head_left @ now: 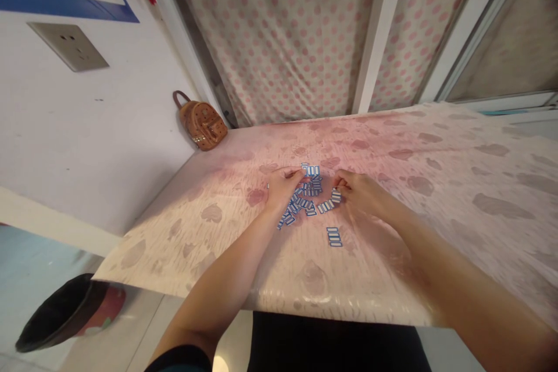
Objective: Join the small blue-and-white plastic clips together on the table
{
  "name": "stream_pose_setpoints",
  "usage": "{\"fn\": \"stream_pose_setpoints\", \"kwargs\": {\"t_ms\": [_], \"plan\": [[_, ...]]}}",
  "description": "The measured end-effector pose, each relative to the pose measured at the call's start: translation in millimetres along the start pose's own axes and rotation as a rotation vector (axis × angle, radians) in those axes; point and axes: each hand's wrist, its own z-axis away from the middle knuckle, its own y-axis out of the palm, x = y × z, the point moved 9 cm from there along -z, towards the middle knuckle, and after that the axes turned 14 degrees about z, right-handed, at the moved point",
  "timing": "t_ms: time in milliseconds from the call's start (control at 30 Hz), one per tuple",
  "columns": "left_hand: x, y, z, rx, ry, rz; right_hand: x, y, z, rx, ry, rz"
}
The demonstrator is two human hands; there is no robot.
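Small white tiles with blue edges (299,203) lie in a loose pile on the table, partly behind my left hand (282,187). My left hand's thumb and fingers close at the upper end of the pile, against a small tile (304,167). To the right, my right hand (360,192) has its fingers bent together at the end of a curved row of tiles (329,204). Whatever sits between those fingertips is too small to make out. Nearer to me, a short straight row of tiles (334,236) lies apart from the pile.
A patterned, shiny tablecloth (436,186) covers the table. A small brown backpack (203,124) leans against the wall at the back left corner. Below the left edge, a dark-mouthed bin (65,314) stands on the floor. A dotted curtain (283,35) hangs behind the table.
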Motion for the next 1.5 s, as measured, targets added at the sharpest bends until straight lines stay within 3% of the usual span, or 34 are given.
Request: {"fn": "stream_pose_setpoints", "kwargs": {"t_ms": [100,300,433,800,1500], "plan": [[2.1,1.1,-0.4,0.006,-0.004,0.002,-5.1,-8.2,-2.5,-0.101,0.02,-0.096],[8.1,6.9,1.6,0.022,-0.002,-0.011,-3.9,-16.4,-0.7,-0.184,0.128,-0.441],[5.9,14.2,8.6,0.036,0.021,0.02,3.4,-14.1,6.0,-0.198,0.189,-0.554],[6.7,25.8,14.5,0.073,0.05,0.035,11.8,-2.4,9.7,-0.252,0.201,-0.697],[3.6,29.2,17.9,0.083,0.086,0.013,15.0,6.2,10.8,-0.236,0.229,-0.739]]}}
